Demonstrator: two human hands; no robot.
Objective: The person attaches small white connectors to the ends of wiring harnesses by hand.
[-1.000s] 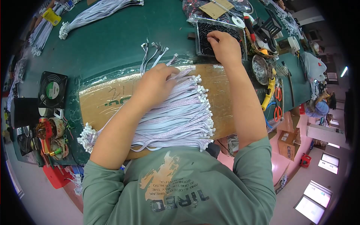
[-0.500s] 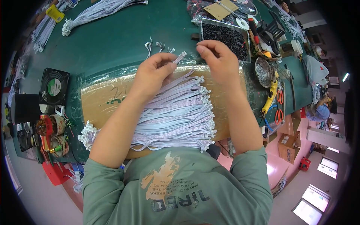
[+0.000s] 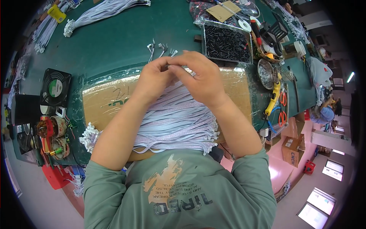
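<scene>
My left hand (image 3: 153,79) is closed in a pinch above the far side of a large bundle of white flat cables (image 3: 175,118). It holds the end of one white cable, whose connector is now hidden behind the fingers. My right hand (image 3: 200,76) meets it there, thumb and fingers pinched together at the same spot; what they grip cannot be made out. The bundle lies across a plastic-wrapped cardboard sheet (image 3: 99,105), its white connectors in a row on the right. Beyond my right hand stands a clear tray (image 3: 227,60) full of short black pieces.
Several short cable ends (image 3: 162,47) lie just past my hands. A black fan (image 3: 55,87) stands on the left. To the right are a metal bowl (image 3: 265,68), a yellow-handled tool (image 3: 273,100) and orange-handled scissors (image 3: 282,118). Another cable bundle (image 3: 103,13) lies at the far left.
My right hand has moved left from beside the black-piece tray to my left hand, and their fingertips now meet. The cable connector that showed in my left hand is covered.
</scene>
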